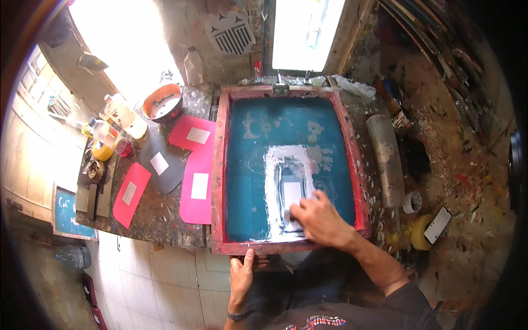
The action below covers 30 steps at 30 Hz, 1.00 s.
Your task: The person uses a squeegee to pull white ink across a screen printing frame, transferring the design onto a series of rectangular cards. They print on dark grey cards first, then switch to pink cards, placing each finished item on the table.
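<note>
A screen printing frame (218, 165) with worn red-stained wooden sides lies before me, its teal mesh (247, 181) marked with pale figures. White ink (272, 192) is spread thickly around a pale rectangle in the mesh's lower middle. My left hand (242, 272) grips the frame's near edge, thumb on top and fingers underneath. Over the lower part of the white ink, my right hand (324, 223) is closed, with fingers curled down; what it holds is hidden beneath them. A hinge clamp (280, 89) sits at the frame's far edge.
Pink cut pieces (132, 195) and a dark grey piece (160, 179), each with a white rectangle, lie left of the frame. Behind them stand an orange-rimmed bowl (163, 116) and plastic bottles (124, 115). Rightward are a grey tube (385, 159), tape roll (421, 232) and phone (438, 224).
</note>
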{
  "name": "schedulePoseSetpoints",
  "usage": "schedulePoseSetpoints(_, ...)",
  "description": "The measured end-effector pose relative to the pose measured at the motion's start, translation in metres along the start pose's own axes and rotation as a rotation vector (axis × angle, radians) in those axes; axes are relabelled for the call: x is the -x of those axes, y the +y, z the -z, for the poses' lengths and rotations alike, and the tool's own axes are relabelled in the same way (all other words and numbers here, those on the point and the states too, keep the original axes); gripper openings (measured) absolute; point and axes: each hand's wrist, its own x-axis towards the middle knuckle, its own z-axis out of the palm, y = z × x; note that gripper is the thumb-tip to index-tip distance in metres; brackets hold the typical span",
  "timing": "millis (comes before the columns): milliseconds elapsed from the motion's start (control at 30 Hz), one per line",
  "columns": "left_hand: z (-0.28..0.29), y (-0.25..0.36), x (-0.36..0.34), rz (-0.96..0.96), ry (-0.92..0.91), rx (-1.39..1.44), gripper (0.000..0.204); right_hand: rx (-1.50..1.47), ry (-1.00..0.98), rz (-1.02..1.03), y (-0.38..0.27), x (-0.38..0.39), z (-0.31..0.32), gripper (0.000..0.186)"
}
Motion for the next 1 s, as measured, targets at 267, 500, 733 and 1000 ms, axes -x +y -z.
schedulePoseSetpoints(267, -0.001, -0.009, -0.007, -0.018, -0.129, 0.04, 0.05, 0.019, 0.118, -0.193, 0.091, -0.094, 0.017, 0.019)
schedulePoseSetpoints(500, -0.002, -0.012, -0.001, -0.015, -0.001, 0.021, 0.045, -0.13, -0.076, -0.142, -0.013, 0.011, 0.004, 0.039)
schedulePoseSetpoints(733, -0.016, 0.014, 0.022, -0.256, 0.071, 0.106, 0.045, 0.177, 0.457, -0.207, -0.052, 0.036, 0.024, 0.039)
schedulePoseSetpoints(1000, -0.079, 0.067, -0.053, -0.899, 0.43, -0.995, 0.08, 0.193, 0.784, -0.067, -0.034, -0.062, 0.198, 0.042)
